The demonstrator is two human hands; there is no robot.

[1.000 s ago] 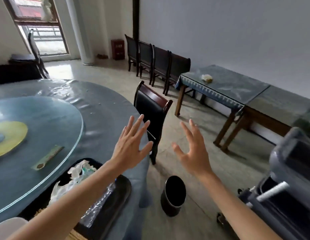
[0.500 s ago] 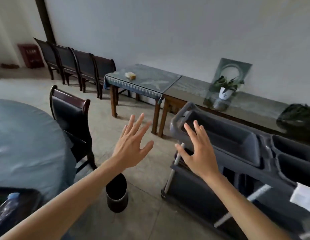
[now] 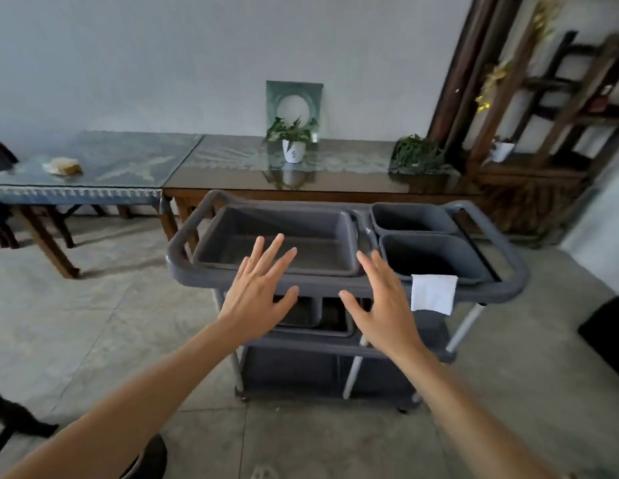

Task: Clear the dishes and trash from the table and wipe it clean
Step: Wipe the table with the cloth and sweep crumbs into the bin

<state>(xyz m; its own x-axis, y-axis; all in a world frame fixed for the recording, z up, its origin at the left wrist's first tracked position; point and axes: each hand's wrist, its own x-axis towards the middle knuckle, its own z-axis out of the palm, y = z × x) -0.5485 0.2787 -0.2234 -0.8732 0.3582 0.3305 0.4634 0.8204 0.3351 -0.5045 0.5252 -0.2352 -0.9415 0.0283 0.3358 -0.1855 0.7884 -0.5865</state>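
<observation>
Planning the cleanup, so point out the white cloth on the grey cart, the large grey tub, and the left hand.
white cloth [image 3: 433,293], head view, middle of the hanging part.
large grey tub [image 3: 232,242], head view, bare inner floor.
left hand [image 3: 258,293], head view, back of hand.

The grey cart at frame centre looks like matt plastic on pale metal posts, with a white cloth draped over its rim. Behind it, the wooden side table carries a glossy, reflective top, and the floor looks like dull, mottled stone tile.
</observation>
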